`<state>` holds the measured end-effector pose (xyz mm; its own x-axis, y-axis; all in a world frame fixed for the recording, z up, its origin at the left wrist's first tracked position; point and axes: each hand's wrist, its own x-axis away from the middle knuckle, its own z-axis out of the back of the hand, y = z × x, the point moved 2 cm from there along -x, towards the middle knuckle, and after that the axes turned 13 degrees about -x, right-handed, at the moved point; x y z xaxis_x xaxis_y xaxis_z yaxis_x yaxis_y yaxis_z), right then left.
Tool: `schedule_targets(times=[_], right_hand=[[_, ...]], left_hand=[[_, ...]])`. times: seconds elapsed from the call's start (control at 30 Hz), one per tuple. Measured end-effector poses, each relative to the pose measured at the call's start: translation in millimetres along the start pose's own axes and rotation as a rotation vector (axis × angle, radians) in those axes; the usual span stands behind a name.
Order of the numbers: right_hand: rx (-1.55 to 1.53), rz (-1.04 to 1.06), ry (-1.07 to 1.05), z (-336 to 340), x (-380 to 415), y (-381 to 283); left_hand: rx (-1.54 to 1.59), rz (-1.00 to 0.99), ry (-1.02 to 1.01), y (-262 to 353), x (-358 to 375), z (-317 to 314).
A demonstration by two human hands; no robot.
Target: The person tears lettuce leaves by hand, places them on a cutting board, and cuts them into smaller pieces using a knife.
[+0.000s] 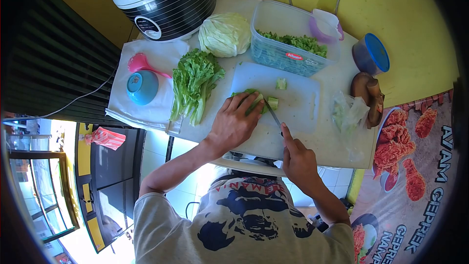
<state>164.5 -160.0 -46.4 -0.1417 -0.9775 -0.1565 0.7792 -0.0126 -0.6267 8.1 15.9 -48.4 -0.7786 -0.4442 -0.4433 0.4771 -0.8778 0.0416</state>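
Note:
My left hand (236, 122) presses down on a bunch of green lettuce (255, 100) lying on the white cutting board (298, 102). In my right hand (298, 159) I grip a knife (273, 114), whose blade meets the lettuce just right of my left fingers. A cut green piece (273, 102) lies by the blade and another piece (281, 84) sits farther back on the board.
A loose lettuce bunch (193, 84) lies left of the board. Behind are a cabbage (224, 34), a clear tub of chopped greens (288, 39), a rice cooker (163, 0), a blue bowl (142, 87), a pink ladle (141, 63), a blue-lidded jar (371, 54) and a plastic bag (348, 115).

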Motion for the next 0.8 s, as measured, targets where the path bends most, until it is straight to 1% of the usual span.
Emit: schedule_targets(times=[0.1, 0.3, 0.4, 0.5, 0.53, 0.63, 0.73, 0.8], right_hand=[[0.109, -0.04, -0.027, -2.2, -3.9, -10.1], [0.149, -0.022, 0.024, 5.5, -20.2, -2.9], [0.103, 0.073, 0.147, 19.3, -33.0, 3.8], [0.218, 0.068, 0.216, 34.7, -53.4, 21.6], [0.243, 0.034, 0.208, 39.2, -59.8, 24.6], [0.316, -0.032, 0.104, 48.5, -62.8, 31.0], [0.236, -0.035, 0.04, 51.7, -50.6, 30.4], [0.133, -0.01, 0.076, 52.6, -49.3, 31.7]], left_hand=[[0.0, 0.008, -0.005, 1.2, -0.3, 0.3], [0.009, -0.021, 0.0, -3.9, 0.3, -0.4], [-0.009, -0.047, 0.008, -10.2, -0.7, -3.2], [0.01, -0.086, -0.003, -17.7, -6.4, -6.5], [0.022, -0.1, -0.012, -18.9, -7.4, -7.2], [0.081, -0.061, -0.021, -20.1, -6.3, -10.1], [0.13, -0.035, -0.058, -20.4, -2.9, -3.7], [0.12, -0.04, -0.052, -21.0, -2.1, -2.9]])
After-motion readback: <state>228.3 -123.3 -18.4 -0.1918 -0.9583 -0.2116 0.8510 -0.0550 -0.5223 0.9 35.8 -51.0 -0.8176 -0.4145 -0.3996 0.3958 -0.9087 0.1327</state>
